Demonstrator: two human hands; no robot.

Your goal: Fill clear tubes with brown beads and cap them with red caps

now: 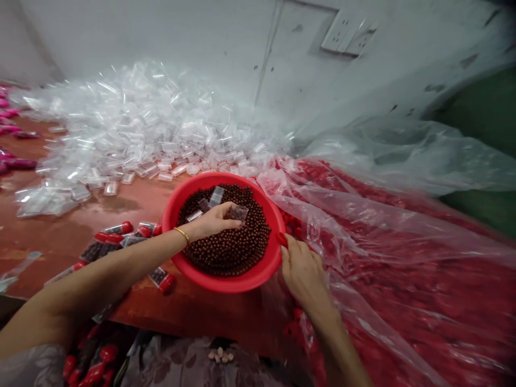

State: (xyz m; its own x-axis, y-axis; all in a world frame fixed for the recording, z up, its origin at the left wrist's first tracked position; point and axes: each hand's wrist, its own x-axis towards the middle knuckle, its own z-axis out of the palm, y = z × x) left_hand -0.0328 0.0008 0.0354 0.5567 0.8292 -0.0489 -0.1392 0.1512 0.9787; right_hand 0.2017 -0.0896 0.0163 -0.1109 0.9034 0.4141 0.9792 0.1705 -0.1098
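Observation:
My left hand (222, 217), with a gold bangle at the wrist, is inside a red plastic basin (226, 286) full of small round dark brown beads (226, 258). Its fingers are closed on a small clear plastic container (239, 213) held just above the beads. A few more clear containers (216, 195) lie on the beads behind that hand. At the basin's right rim, my right hand (302, 266) pinches a small red cap (282, 239) between thumb and fingers.
Clear empty containers (141, 129) are heaped against the wall. Left of the basin lie bead-filled containers with red caps (108, 242). On the right, a large plastic bag (387, 258) holds many red pieces. Pink items (16, 161) sit at the table's (133, 207) far left.

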